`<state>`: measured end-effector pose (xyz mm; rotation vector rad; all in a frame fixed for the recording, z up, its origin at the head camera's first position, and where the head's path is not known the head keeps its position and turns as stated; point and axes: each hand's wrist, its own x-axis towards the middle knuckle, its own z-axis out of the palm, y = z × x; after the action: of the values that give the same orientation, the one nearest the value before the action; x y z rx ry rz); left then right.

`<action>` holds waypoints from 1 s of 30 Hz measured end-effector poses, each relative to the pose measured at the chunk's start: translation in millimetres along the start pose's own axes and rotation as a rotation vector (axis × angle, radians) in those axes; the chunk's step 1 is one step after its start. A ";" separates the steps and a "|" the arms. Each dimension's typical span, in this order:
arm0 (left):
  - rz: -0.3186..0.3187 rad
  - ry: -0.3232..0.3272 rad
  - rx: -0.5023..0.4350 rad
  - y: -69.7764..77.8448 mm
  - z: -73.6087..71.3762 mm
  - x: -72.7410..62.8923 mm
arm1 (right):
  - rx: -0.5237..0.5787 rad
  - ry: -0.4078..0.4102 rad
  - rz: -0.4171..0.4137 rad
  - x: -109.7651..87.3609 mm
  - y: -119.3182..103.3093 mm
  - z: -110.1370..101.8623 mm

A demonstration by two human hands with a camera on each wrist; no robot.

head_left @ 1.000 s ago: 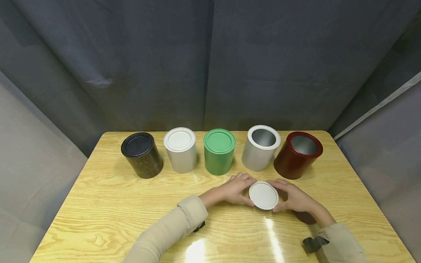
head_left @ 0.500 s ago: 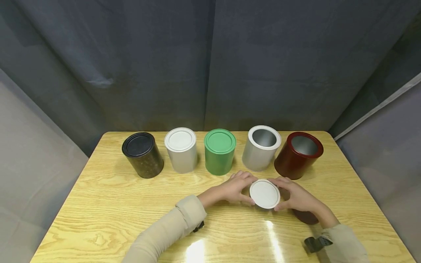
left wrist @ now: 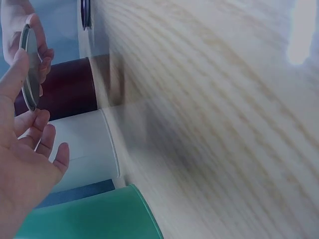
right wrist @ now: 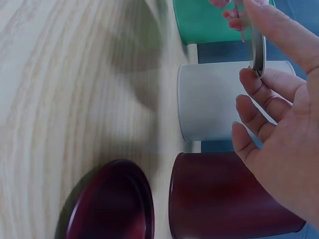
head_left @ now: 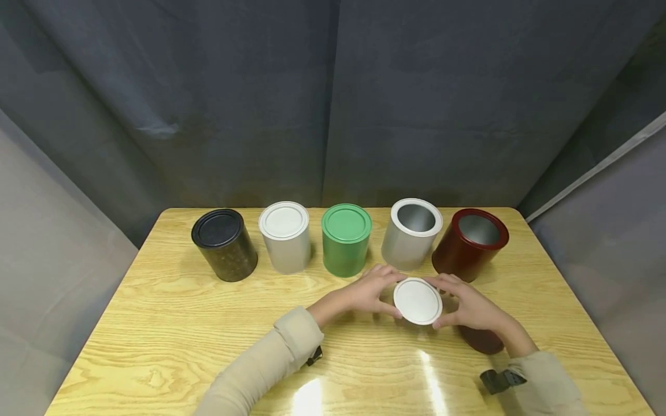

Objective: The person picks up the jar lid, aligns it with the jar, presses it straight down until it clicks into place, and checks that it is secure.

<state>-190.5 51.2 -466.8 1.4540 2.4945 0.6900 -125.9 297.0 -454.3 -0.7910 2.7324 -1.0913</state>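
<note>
A round white lid point(head_left: 418, 301) is held by its edge between both hands, raised off the table in the wrist views. My left hand point(head_left: 370, 292) pinches its left side between thumb and fingers. On the opposite edge, the right hand point(head_left: 468, 306) grips it the same way. Just behind stands an open white can point(head_left: 408, 248), its grey inside showing. To its right is an open dark red can point(head_left: 463, 254). The dark red lid point(right wrist: 117, 204) lies on the table, partly covered by the right hand and wrist in the head view.
Left of the open cans stand a green can point(head_left: 346, 251), a white can point(head_left: 288, 248) and a black can point(head_left: 229, 257), all with lids on. They line the back of the wooden table point(head_left: 156, 346). A dark curtain point(head_left: 250, 104) hangs behind.
Both hands have raised the white lid a little and moved it slightly toward the row of cans. The cans and the red lid stay in place.
</note>
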 end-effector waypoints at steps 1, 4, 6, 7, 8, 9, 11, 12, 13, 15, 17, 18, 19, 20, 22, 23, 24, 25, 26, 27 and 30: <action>0.004 0.005 0.002 0.2 -0.9 0.0 | -0.001 0.004 -0.004 0.2 -0.4 -0.6; 0.008 0.015 0.003 1.5 -4.1 -0.4 | -0.016 0.013 -0.007 0.5 -1.8 -2.3; 0.008 0.020 0.008 2.5 -6.3 -0.8 | -0.019 0.019 -0.010 0.7 -2.5 -3.6; 0.007 0.022 0.007 3.3 -7.6 -1.0 | -0.019 0.022 -0.013 0.9 -2.8 -4.4; 0.006 0.024 0.005 3.8 -8.8 -1.2 | -0.019 0.026 -0.015 1.0 -3.4 -5.2; 0.005 0.026 0.001 4.5 -10.0 -1.3 | -0.017 0.029 -0.021 1.2 -3.9 -6.3; 0.001 0.028 -0.012 5.6 -12.2 -1.5 | -0.010 0.033 -0.031 1.4 -5.4 -8.6; 0.000 0.029 -0.020 6.1 -13.3 -1.7 | -0.011 0.037 -0.036 1.5 -6.5 -9.9; -0.002 0.029 -0.028 6.5 -14.3 -1.6 | -0.009 0.040 -0.041 1.7 -7.7 -11.2; -0.002 0.032 -0.042 7.1 -16.2 -1.6 | -0.003 0.044 -0.050 2.2 -10.6 -13.8; -0.002 0.037 -0.047 7.2 -17.8 -1.5 | -0.002 0.048 -0.056 2.9 -13.2 -15.8; -0.001 0.039 -0.052 7.3 -18.4 -1.4 | -0.003 0.048 -0.056 3.2 -14.6 -16.8; -0.001 0.040 -0.054 7.4 -19.3 -1.2 | -0.002 0.047 -0.058 3.5 -15.8 -17.6; 0.001 0.043 -0.056 7.7 -20.2 -1.3 | 0.001 0.048 -0.060 3.8 -16.8 -18.3; 0.004 0.049 -0.058 8.3 -22.3 -1.2 | 0.001 0.052 -0.068 4.4 -18.1 -19.6; 0.004 0.051 -0.062 8.5 -23.2 -1.2 | 0.001 0.055 -0.075 4.7 -18.4 -20.1; 0.007 0.055 -0.067 8.9 -24.6 -1.2 | 0.006 0.058 -0.080 5.1 -19.0 -20.9; 0.009 0.061 -0.071 9.4 -26.1 -1.1 | 0.008 0.063 -0.086 5.6 -18.9 -21.6; 0.012 0.066 -0.076 9.6 -27.5 -1.0 | 0.010 0.066 -0.091 6.0 -18.8 -22.3; 0.013 0.070 -0.078 9.7 -28.7 -0.7 | 0.011 0.069 -0.097 6.4 -18.7 -23.0; 0.015 0.079 -0.082 9.7 -32.0 0.3 | 0.029 0.072 -0.103 7.7 -19.3 -25.3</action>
<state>-195.0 45.8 -434.1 1.4452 2.4836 0.8581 -131.1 297.0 -422.0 -0.9152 2.7551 -1.1992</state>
